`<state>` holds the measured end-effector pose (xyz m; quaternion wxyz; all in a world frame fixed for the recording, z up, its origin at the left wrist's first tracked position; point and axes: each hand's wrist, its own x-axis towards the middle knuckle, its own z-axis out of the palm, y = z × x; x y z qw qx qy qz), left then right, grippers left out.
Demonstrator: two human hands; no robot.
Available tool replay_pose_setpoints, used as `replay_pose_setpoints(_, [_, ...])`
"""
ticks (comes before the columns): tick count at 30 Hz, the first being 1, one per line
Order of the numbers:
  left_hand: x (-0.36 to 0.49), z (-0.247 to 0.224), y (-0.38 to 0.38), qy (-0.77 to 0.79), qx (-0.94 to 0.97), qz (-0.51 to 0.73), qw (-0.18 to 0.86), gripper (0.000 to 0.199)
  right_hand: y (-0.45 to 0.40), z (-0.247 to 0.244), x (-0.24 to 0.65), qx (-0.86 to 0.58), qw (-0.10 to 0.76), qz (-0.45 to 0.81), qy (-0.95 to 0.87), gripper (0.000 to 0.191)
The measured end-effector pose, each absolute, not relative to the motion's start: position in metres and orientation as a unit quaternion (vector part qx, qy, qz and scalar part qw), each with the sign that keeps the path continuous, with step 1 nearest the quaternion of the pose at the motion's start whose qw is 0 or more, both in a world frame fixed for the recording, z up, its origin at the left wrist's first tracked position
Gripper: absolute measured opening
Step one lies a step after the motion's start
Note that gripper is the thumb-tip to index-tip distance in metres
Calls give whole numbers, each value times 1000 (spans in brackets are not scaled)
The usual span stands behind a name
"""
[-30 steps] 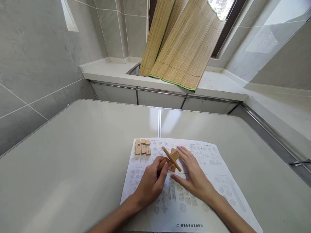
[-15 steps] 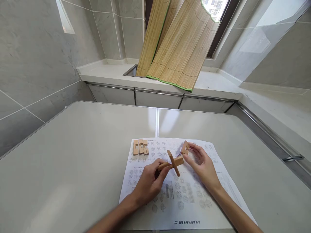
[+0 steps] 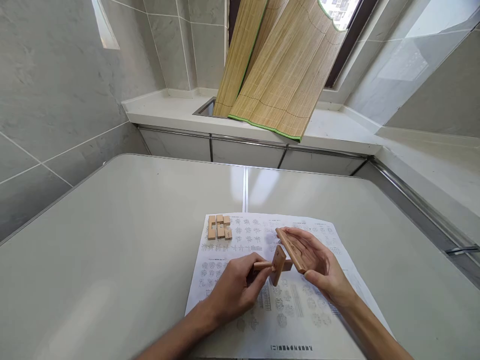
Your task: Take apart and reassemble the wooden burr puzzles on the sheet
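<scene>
My left hand [image 3: 240,282] is closed on two crossed wooden puzzle pieces [image 3: 278,265], pinching the end of the lengthwise one between thumb and fingers. The crosspiece stands tilted near its middle. In my right hand [image 3: 322,260] is a flat wooden puzzle piece [image 3: 291,250], held slanting between the fingertips at its far end and the thumb at its near end. It is close to the right end of the crossed pieces; whether they touch I cannot tell. Below both hands lies a printed sheet [image 3: 300,330] covered in small diagrams.
Several notched wooden blocks [image 3: 220,227] lie side by side on the sheet's far left corner. The pale table [image 3: 131,240] has a seam down its middle. Behind it are a white ledge [image 3: 168,112] and a hanging bamboo blind [image 3: 277,75]; tiled walls flank the table.
My right hand has turned its piece to a long slanting pose and moved slightly right and down. The crossed pieces in my left hand have rotated, so the crosspiece's flat face shows.
</scene>
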<state>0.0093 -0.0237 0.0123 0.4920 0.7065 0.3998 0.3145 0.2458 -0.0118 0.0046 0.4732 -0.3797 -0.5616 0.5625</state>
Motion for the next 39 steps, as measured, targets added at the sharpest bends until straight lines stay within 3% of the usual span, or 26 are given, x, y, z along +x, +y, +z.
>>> replay_pose_setpoints(7, [9, 11, -25, 397, 733, 291, 469, 24, -13, 2, 248, -353, 435, 592, -580, 78])
replay_pose_setpoints(16, [11, 10, -25, 391, 742, 288, 462, 22, -8, 4, 255, -329, 378, 570, -651, 57])
replay_pose_setpoints(22, [11, 10, -22, 381, 727, 309, 481, 19, -6, 0, 252, -324, 351, 603, -639, 71])
replay_pose_setpoints(39, [9, 4, -24, 410, 711, 295, 489, 22, -7, -6, 239, -352, 340, 643, -589, 79])
